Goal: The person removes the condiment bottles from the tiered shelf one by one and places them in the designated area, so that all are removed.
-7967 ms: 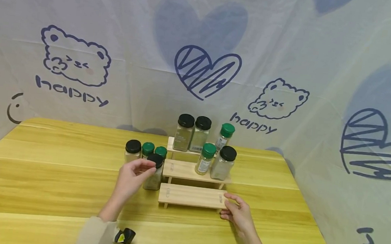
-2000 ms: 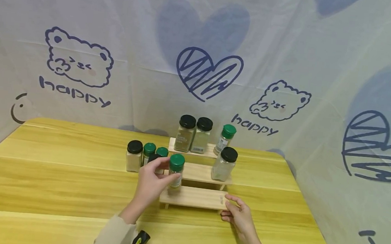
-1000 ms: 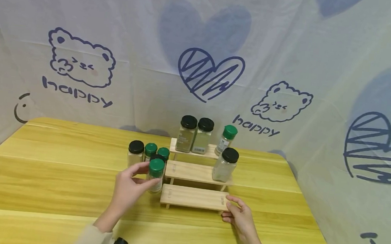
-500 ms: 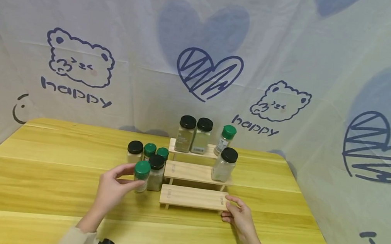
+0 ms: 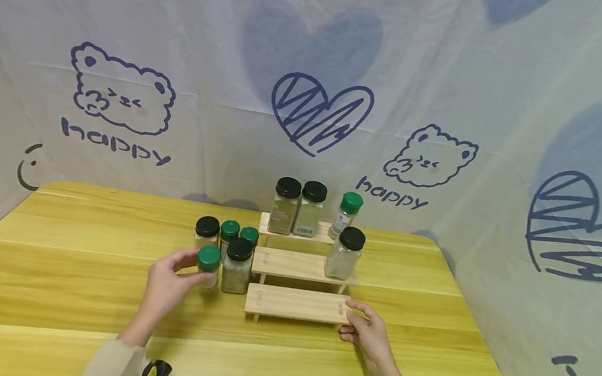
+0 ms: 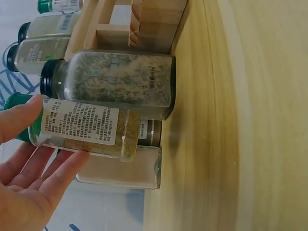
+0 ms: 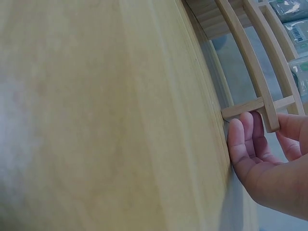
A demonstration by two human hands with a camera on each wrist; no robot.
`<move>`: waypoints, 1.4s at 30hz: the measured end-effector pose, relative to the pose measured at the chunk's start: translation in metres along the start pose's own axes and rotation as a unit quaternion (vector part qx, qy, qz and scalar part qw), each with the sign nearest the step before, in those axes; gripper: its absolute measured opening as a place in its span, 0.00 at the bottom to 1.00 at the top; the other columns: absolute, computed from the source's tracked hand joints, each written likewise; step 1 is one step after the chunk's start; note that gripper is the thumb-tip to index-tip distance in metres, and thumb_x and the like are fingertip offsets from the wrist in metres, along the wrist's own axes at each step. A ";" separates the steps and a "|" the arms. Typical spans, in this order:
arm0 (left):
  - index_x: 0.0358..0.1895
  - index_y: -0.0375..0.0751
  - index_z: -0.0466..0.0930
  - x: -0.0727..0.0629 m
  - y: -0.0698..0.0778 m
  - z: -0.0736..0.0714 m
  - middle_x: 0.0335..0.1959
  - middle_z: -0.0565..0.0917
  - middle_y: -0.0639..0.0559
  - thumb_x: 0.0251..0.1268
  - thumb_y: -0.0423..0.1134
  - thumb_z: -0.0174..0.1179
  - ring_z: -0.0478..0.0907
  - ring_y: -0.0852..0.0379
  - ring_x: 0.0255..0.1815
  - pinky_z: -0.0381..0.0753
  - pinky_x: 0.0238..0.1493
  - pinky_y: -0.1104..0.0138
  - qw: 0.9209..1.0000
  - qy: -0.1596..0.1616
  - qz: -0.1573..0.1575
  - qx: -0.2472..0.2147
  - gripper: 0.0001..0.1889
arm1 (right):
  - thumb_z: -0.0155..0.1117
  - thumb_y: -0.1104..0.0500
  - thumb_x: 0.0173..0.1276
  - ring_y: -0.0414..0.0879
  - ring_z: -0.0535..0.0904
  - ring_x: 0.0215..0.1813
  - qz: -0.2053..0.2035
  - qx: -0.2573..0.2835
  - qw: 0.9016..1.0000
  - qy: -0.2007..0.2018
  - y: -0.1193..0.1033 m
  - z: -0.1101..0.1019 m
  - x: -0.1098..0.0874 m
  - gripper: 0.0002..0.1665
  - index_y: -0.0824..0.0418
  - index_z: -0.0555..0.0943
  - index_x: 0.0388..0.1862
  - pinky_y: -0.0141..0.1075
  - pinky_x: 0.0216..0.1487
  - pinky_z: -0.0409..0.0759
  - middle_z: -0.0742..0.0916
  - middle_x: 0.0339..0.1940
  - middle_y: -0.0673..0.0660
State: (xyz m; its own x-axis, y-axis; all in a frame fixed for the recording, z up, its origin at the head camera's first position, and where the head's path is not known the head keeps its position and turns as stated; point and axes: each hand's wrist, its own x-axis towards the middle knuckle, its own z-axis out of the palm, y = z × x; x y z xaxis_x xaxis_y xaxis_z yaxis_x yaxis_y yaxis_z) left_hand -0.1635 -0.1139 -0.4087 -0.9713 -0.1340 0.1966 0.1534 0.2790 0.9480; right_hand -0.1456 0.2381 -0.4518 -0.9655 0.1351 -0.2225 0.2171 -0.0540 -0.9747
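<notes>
The left hand pinches a green-capped spice jar at its cap between thumb and fingers, the base held off the table. The right hand grips the bottom step of a wooden rack by its right end. Just right of the held jar, 1 black-capped jar of flakes stands upright near that step's left edge; behind are 2 green-capped jars and 1 jar of pale powder. The middle step bears 1 square jar at its right end. On the top step, near the table's back edge, 2 tall jars stand at left, 1 slim jar at right.
</notes>
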 end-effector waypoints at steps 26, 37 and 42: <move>0.49 0.25 0.73 0.021 -0.014 0.009 0.42 0.78 0.33 0.44 0.26 0.67 0.78 0.42 0.42 0.78 0.40 0.64 0.999 -0.008 -0.002 0.044 0.24 | 0.50 0.69 0.66 0.45 0.76 0.24 0.000 -0.003 1.000 -0.003 0.000 0.000 0.000 0.18 0.73 0.68 0.55 0.32 0.27 0.80 0.80 0.22 0.58; 0.49 0.25 0.72 0.024 -0.018 0.013 0.42 0.78 0.32 0.45 0.25 0.66 0.77 0.42 0.42 0.78 0.42 0.62 0.999 -0.006 -0.006 0.042 0.23 | 0.51 0.69 0.65 0.44 0.76 0.23 0.001 0.001 1.000 0.000 0.000 0.000 -0.001 0.18 0.73 0.69 0.54 0.32 0.27 0.79 0.80 0.22 0.58; 0.49 0.25 0.72 0.024 -0.018 0.012 0.43 0.78 0.33 0.45 0.26 0.66 0.76 0.41 0.44 0.75 0.45 0.56 0.999 -0.006 -0.006 0.042 0.23 | 0.51 0.70 0.65 0.44 0.76 0.23 0.001 0.003 1.000 0.002 0.000 0.000 0.000 0.18 0.73 0.69 0.54 0.32 0.27 0.79 0.80 0.21 0.57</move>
State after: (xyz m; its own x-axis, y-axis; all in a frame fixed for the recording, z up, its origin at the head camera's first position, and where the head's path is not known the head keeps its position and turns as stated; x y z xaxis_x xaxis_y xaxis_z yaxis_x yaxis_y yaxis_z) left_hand -0.1919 -0.1108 -0.4245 -0.9751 -0.1270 0.1819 0.1261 0.3571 0.9255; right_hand -0.1453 0.2383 -0.4519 -0.9643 0.1397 -0.2248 0.2182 -0.0611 -0.9740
